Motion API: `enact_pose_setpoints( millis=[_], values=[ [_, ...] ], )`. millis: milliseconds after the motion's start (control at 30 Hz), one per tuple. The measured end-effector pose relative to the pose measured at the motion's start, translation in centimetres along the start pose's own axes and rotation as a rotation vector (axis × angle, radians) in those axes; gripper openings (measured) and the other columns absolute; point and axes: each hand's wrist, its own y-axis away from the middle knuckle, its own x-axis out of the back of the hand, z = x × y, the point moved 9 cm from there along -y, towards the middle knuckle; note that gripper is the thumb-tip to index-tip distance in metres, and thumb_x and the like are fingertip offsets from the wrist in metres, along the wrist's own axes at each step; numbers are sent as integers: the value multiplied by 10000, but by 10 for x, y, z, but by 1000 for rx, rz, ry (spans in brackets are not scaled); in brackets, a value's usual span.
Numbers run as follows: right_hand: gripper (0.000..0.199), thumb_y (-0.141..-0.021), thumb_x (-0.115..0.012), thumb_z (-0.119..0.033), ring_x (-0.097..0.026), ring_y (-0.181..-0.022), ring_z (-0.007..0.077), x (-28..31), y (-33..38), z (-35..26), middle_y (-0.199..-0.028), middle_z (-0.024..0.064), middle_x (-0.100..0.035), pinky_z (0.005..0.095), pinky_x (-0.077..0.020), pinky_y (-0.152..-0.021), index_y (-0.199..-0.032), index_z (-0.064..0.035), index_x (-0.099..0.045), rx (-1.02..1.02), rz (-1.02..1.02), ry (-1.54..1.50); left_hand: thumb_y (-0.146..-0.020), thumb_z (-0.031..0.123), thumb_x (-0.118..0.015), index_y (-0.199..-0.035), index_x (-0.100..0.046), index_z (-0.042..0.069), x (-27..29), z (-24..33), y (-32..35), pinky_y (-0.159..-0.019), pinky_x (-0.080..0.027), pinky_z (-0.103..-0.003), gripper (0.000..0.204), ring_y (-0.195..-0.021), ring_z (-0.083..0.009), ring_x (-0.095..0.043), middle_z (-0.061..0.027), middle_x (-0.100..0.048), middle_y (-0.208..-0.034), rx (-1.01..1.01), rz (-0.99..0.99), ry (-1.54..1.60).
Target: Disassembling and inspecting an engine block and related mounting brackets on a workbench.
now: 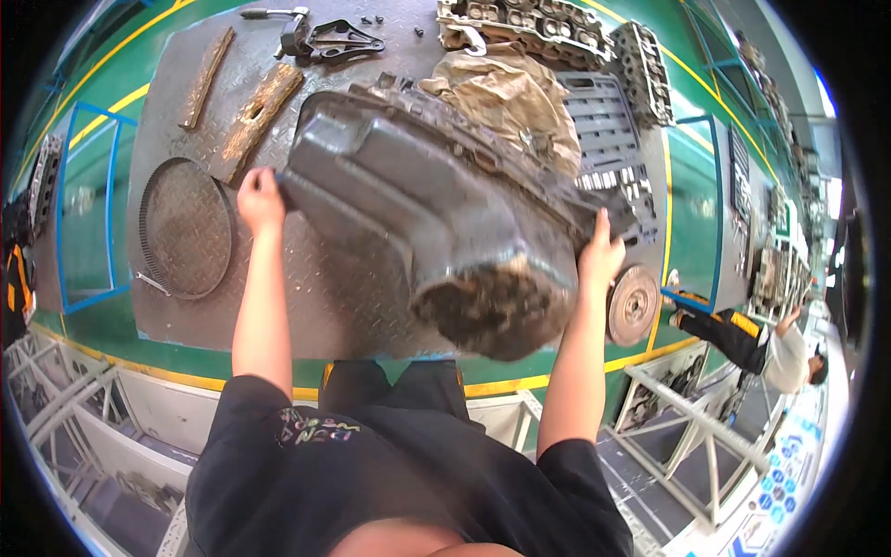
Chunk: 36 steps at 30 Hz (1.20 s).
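Note:
A large dark metal oil pan (408,176) is held tilted over the metal-plate table, with a rough, dirt-crusted round area at its lower right end. My left hand (261,198) is closed on the pan's left edge, its fingers curled round the rim. At the opposite end my right hand (601,252) grips the pan, thumb up, with its other fingers partly hidden. Left of the pan lies a thin toothed ring (225,200), close to my left forearm. A round metal disc (634,304) rests beside my right forearm.
Two wooden blocks (206,79) (263,116) lie at the back left, near a black bracket-like tool (339,39). Behind the pan are a brown cloth (506,93), a tool case (603,121) and cylinder heads (529,28). Another person (784,357) is off to the right.

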Motion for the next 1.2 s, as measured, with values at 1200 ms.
enact_pose_setpoints(
  millis=[1200],
  values=[
    [611,-891,-505,-636,-623,-1080,412,-24,94,-112,-1067,244,-680,413,-477,-945,-1097,-103,-723,204,-154,747,-920,440,-563,-971,-742,72,-91,234,-29,-816,-522,-458,413,-898,-400,-667,-223,-695,-934,-787,-484,-98]
  ],
)
